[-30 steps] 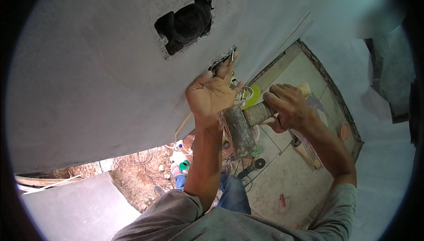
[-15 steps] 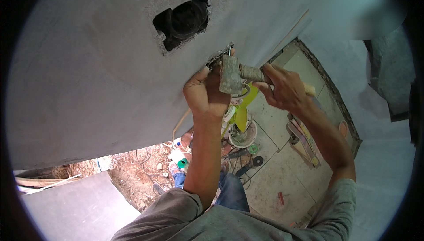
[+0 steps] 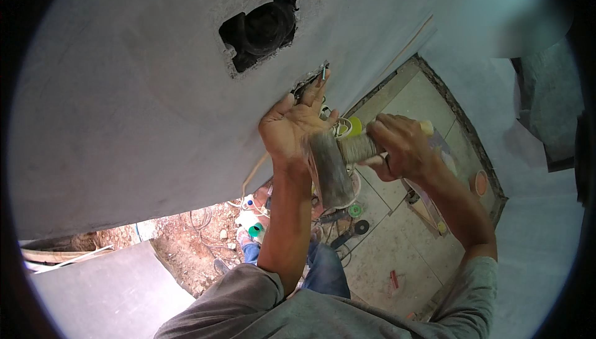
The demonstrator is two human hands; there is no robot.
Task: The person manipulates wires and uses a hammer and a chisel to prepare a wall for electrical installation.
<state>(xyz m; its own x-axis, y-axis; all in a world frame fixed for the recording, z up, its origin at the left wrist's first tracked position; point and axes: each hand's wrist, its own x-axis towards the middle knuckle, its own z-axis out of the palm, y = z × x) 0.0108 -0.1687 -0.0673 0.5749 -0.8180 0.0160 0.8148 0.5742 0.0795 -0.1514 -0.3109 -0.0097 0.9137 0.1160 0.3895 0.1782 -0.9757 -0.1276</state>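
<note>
My left hand (image 3: 295, 125) is palm out against the grey wall (image 3: 124, 90), its fingertips at a thin metal rod (image 3: 324, 73) at the top of a rough narrow cutout (image 3: 300, 89). My right hand (image 3: 400, 146) grips a hammer by its cord-wrapped handle (image 3: 357, 148). The blurred, heavy steel head (image 3: 330, 172) hangs below the rod, in front of my left wrist. A larger dark square recess (image 3: 257, 28) lies higher up in the wall.
Below are a tiled floor (image 3: 422, 258), a white bucket with yellow-green items (image 3: 355, 125), a black-handled power tool (image 3: 347, 235), cables and rubble (image 3: 205, 252). A pale board (image 3: 105, 289) lies lower left. Another grey wall (image 3: 540, 246) bounds the right side.
The hammer head was up at the rod half a second ago and has swung down and back, close to where it was a second ago. My left hand stays at the cutout.
</note>
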